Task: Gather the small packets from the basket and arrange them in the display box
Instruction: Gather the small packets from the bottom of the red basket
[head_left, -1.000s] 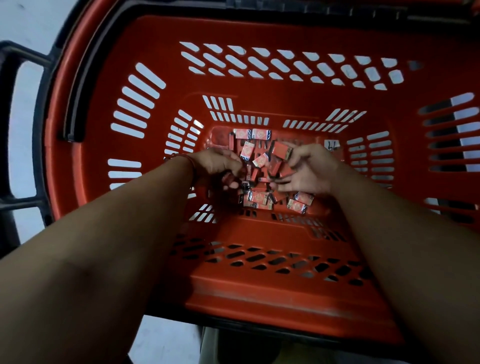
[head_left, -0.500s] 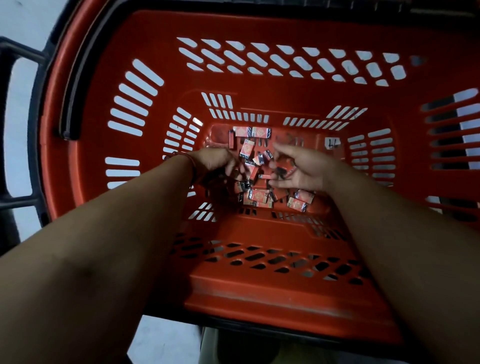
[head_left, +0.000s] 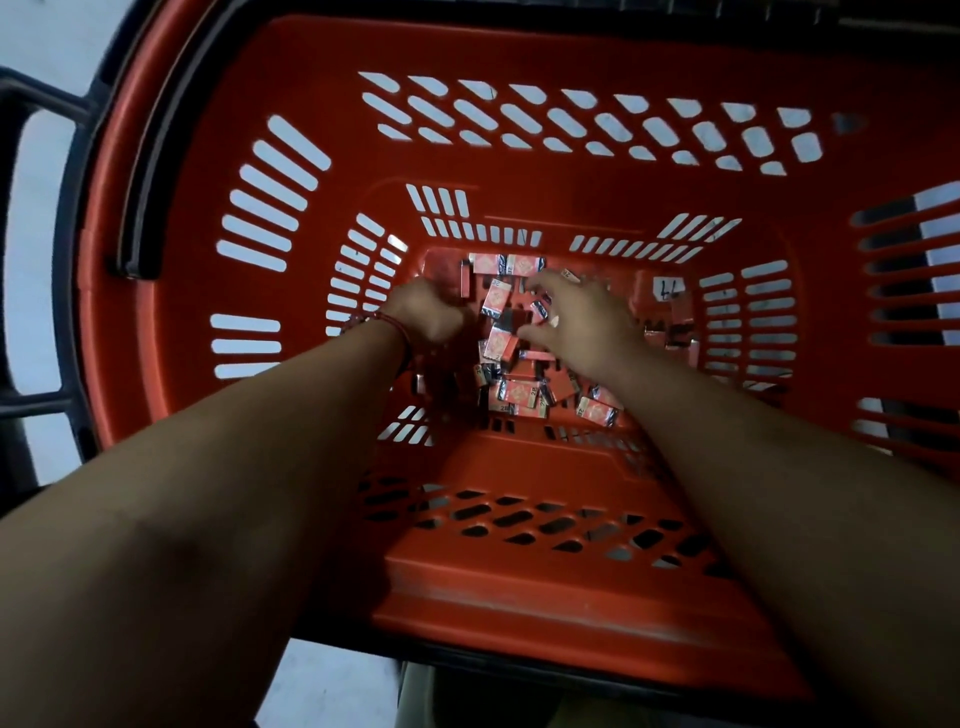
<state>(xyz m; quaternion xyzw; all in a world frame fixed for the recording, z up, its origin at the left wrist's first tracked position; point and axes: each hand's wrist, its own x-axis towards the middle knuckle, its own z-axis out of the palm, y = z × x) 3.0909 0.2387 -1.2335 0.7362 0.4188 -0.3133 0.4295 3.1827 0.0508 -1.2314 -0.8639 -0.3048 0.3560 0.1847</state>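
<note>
Several small red-and-white packets (head_left: 514, 392) lie in a loose pile on the bottom of a deep red plastic basket (head_left: 519, 582). Both my arms reach down into it. My left hand (head_left: 431, 312) is curled into a fist at the pile's left edge, closed on packets that its fingers mostly hide. A red thread is tied round that wrist. My right hand (head_left: 582, 322) lies over the right half of the pile with fingers spread and thumb apart, touching the packets. No display box is in view.
The basket walls are slotted and steep on all sides. A white sticker (head_left: 667, 288) with a handwritten number lies on the bottom at the right. A black handle frame (head_left: 31, 260) sticks out left of the basket, over a pale floor.
My right hand has opened and reached farther back over the pile. My left hand has drawn slightly left into a tighter fist. Some packets have shifted.
</note>
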